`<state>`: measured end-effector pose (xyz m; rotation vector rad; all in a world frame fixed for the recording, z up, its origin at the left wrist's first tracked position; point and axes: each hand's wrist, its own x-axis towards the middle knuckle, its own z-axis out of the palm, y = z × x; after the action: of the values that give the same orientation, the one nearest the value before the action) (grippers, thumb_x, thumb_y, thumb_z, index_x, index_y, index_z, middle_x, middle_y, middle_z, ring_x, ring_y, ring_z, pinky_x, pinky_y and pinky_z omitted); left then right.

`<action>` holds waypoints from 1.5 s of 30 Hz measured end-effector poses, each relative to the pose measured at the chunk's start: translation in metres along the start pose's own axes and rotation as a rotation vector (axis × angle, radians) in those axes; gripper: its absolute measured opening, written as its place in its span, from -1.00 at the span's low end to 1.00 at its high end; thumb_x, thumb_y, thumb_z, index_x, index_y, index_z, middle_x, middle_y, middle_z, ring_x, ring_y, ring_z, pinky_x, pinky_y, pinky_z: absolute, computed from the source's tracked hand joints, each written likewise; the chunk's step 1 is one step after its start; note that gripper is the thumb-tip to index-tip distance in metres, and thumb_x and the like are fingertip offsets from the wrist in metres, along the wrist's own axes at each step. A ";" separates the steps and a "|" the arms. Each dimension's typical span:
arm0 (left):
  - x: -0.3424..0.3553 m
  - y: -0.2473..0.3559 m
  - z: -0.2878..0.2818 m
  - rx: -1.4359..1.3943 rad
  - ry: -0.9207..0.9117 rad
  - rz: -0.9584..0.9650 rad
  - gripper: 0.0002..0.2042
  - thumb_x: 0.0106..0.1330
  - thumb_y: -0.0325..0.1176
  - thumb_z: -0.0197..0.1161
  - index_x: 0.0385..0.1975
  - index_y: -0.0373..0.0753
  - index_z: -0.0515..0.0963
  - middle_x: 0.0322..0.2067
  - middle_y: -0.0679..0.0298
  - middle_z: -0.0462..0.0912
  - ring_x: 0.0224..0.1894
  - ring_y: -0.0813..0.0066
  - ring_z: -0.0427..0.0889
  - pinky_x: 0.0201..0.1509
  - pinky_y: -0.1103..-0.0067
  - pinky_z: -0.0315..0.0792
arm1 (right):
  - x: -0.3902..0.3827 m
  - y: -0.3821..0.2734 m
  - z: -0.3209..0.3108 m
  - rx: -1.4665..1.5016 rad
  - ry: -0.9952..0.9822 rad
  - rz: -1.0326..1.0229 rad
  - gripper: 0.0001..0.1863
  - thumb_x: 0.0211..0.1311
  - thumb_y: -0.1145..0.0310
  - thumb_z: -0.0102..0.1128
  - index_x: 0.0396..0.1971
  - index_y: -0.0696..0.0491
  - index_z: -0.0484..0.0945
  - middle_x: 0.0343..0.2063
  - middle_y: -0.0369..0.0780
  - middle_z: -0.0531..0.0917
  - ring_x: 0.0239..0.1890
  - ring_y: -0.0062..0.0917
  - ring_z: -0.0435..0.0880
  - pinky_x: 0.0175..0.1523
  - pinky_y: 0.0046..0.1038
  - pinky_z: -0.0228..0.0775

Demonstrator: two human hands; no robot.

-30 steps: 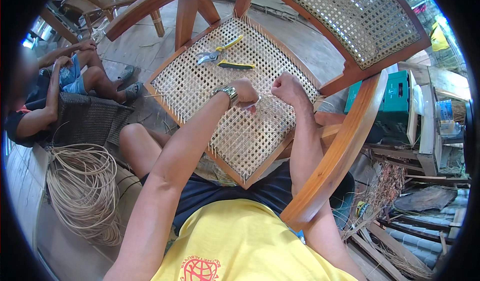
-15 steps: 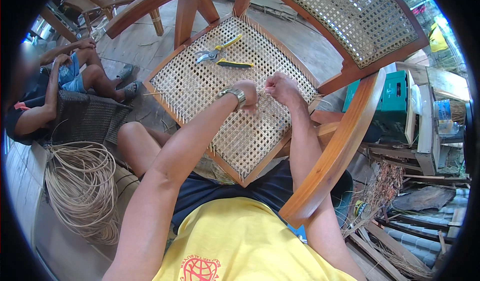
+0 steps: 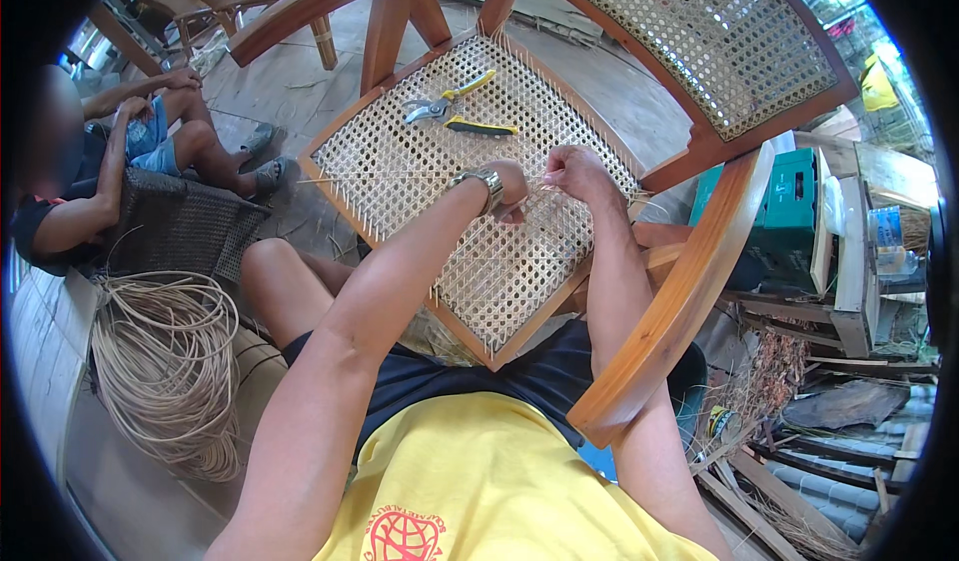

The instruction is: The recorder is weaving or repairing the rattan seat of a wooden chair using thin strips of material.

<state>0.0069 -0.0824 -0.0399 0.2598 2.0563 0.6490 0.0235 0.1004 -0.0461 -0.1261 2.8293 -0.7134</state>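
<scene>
A woven cane seat [image 3: 390,196] in a wooden frame lies in front of me, with loose strand ends sticking out along its edges. Over its middle, my left hand [image 3: 509,189], a metal-banded watch on its wrist, has its fingers curled down near the weave; whatever is in them is hidden. Just to the right, my right hand [image 3: 579,173] pinches a thin, pale cane strand, its fingertips facing my left hand. Pruning shears [image 3: 430,110] with yellow-and-black handles lie on the seat's far part, handles spread.
The chair's curved wooden arm [image 3: 679,311] passes over my right forearm. Its cane backrest [image 3: 699,36] rises at the far right. A cane coil [image 3: 165,371] lies at left, near a seated person [image 3: 95,176]. A green crate [image 3: 784,206] and wood scraps are at right.
The whole view has shifted slightly, so the seat sits a little farther right. My left hand's fingers have moved a little; my right hand keeps its pinch. The shears lie where they were.
</scene>
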 end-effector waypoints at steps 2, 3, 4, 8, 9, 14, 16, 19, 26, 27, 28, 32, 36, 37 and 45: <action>-0.001 0.007 0.005 -0.143 0.024 0.002 -0.75 0.36 -0.48 0.06 -0.46 -0.39 0.68 -0.50 0.11 0.75 -0.58 0.41 0.72 -0.61 0.49 0.58 | -0.003 0.007 -0.002 -0.008 0.006 0.019 -0.80 -0.05 0.34 0.51 -0.49 0.06 0.64 -0.52 -0.19 0.67 -0.41 -0.40 0.66 -0.25 -0.33 0.49; -0.001 0.010 0.008 -0.289 0.054 -0.001 -0.76 0.36 -0.50 0.06 -0.48 -0.45 0.64 -0.58 0.02 0.71 -0.65 0.36 0.70 -0.71 0.49 0.53 | -0.005 0.011 -0.003 -0.014 0.010 0.030 -0.82 -0.06 0.37 0.51 -0.50 0.06 0.64 -0.53 -0.20 0.67 -0.42 -0.44 0.66 -0.26 -0.34 0.49; 0.007 0.003 0.009 -0.290 0.059 -0.003 -0.76 0.36 -0.50 0.06 -0.48 -0.45 0.64 -0.58 0.02 0.71 -0.65 0.36 0.70 -0.71 0.49 0.53 | -0.003 0.008 -0.003 -0.014 0.011 0.024 -0.82 -0.06 0.37 0.51 -0.50 0.06 0.64 -0.53 -0.20 0.67 -0.42 -0.44 0.66 -0.26 -0.34 0.49; 0.034 -0.021 0.011 0.200 0.018 0.185 -0.91 0.22 -0.44 0.32 -0.45 -0.28 0.74 -0.37 0.21 0.79 -0.49 0.54 0.73 -0.45 0.47 0.62 | 0.002 -0.002 0.004 0.126 -0.044 0.014 -0.82 -0.02 0.36 0.50 -0.48 0.07 0.65 -0.58 -0.26 0.66 -0.50 -0.54 0.61 -0.31 -0.41 0.47; 0.033 -0.022 0.012 0.366 0.033 0.262 -0.92 0.18 -0.41 0.39 -0.42 -0.26 0.74 -0.36 0.22 0.79 -0.46 0.55 0.74 -0.40 0.49 0.63 | 0.001 -0.003 0.006 0.127 -0.037 0.014 -0.82 -0.05 0.36 0.51 -0.47 0.05 0.67 -0.55 -0.24 0.69 -0.49 -0.51 0.64 -0.31 -0.39 0.48; 0.005 0.006 0.005 0.212 0.082 0.000 -0.77 0.25 -0.21 0.33 -0.34 -0.26 0.74 -0.32 0.17 0.78 -0.25 0.49 0.76 -0.18 0.45 0.64 | -0.013 0.008 0.008 0.224 -0.095 0.074 -0.83 -0.01 0.35 0.51 -0.44 0.05 0.68 -0.55 -0.29 0.69 -0.47 -0.59 0.63 -0.31 -0.45 0.47; 0.001 0.006 0.004 0.201 0.095 0.003 -0.72 0.27 -0.17 0.30 -0.31 -0.28 0.74 -0.29 0.11 0.77 -0.16 0.44 0.76 -0.11 0.42 0.64 | -0.021 0.001 0.009 0.240 -0.059 0.070 -0.85 0.05 0.36 0.48 -0.41 0.05 0.69 -0.54 -0.31 0.70 -0.46 -0.60 0.64 -0.30 -0.43 0.48; 0.009 -0.011 0.014 0.195 0.409 0.079 -0.69 0.33 -0.19 0.21 -0.20 -0.33 0.70 -0.16 -0.05 0.73 -0.05 0.25 0.74 0.00 0.31 0.62 | -0.032 -0.041 0.012 -0.128 0.077 0.135 -0.89 0.07 0.40 0.45 -0.40 0.05 0.71 -0.48 -0.30 0.74 -0.44 -0.51 0.68 -0.27 -0.37 0.51; -0.021 -0.012 0.025 0.333 0.555 0.163 -0.73 0.33 -0.22 0.21 -0.20 -0.29 0.67 -0.14 0.00 0.71 -0.10 0.12 0.73 0.03 0.32 0.61 | -0.050 -0.042 0.027 -0.462 0.277 -0.113 -0.89 0.19 0.48 0.23 -0.35 -0.06 0.68 -0.33 -0.29 0.65 -0.11 -0.38 0.58 0.14 -0.17 0.24; -0.026 -0.014 0.021 0.329 0.554 0.165 -0.73 0.33 -0.22 0.21 -0.20 -0.29 0.67 -0.14 0.00 0.71 -0.10 0.12 0.73 0.03 0.32 0.61 | -0.051 -0.036 0.028 -0.442 0.288 -0.182 -0.89 0.20 0.49 0.22 -0.33 -0.06 0.66 -0.33 -0.29 0.64 -0.11 -0.38 0.59 0.14 -0.17 0.25; -0.032 -0.020 0.015 0.347 0.539 0.177 -0.73 0.34 -0.19 0.21 -0.21 -0.28 0.66 -0.15 0.02 0.71 -0.12 0.14 0.73 0.01 0.33 0.61 | -0.050 -0.034 0.030 -0.440 0.289 -0.180 -0.89 0.20 0.49 0.22 -0.33 -0.06 0.66 -0.33 -0.29 0.64 -0.11 -0.38 0.59 0.14 -0.17 0.25; -0.058 -0.049 -0.001 0.385 0.541 0.151 -0.59 0.43 0.01 0.12 -0.28 -0.28 0.59 -0.31 0.08 0.68 -0.25 0.31 0.69 -0.11 0.34 0.58 | -0.050 -0.033 0.026 -0.428 0.259 -0.212 -0.88 0.22 0.47 0.19 -0.29 -0.06 0.64 -0.24 -0.28 0.67 -0.09 -0.43 0.62 0.13 -0.18 0.29; -0.076 -0.105 -0.017 0.358 0.661 0.134 -0.56 0.44 0.04 0.11 -0.32 -0.29 0.58 -0.37 0.05 0.68 -0.31 0.22 0.69 -0.16 0.31 0.54 | -0.048 -0.033 0.013 0.037 0.207 -0.083 -0.81 0.34 0.29 0.13 -0.12 -0.03 0.62 -0.13 -0.19 0.70 -0.06 -0.31 0.67 0.08 -0.16 0.44; -0.083 -0.110 -0.019 0.269 0.747 0.038 -0.54 0.42 0.07 0.12 -0.33 -0.30 0.57 -0.40 0.05 0.68 -0.34 0.19 0.69 -0.19 0.31 0.52 | -0.046 -0.029 0.011 0.035 0.212 -0.075 -0.81 0.34 0.29 0.13 -0.12 -0.03 0.62 -0.13 -0.19 0.70 -0.06 -0.31 0.67 0.08 -0.16 0.44; -0.071 -0.057 -0.011 -0.030 0.693 0.273 -0.54 0.34 0.08 0.25 -0.21 -0.30 0.65 -0.36 0.04 0.71 -0.32 0.27 0.71 -0.23 0.40 0.56 | -0.021 -0.036 -0.008 -0.270 0.060 0.598 -0.34 0.25 -0.15 0.21 0.08 0.14 0.58 0.05 0.01 0.65 0.11 -0.16 0.65 0.18 -0.20 0.49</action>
<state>0.0399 -0.1636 -0.0147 0.3329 2.6931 1.0435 0.0435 0.0755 -0.0176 0.6764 2.7684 -0.2044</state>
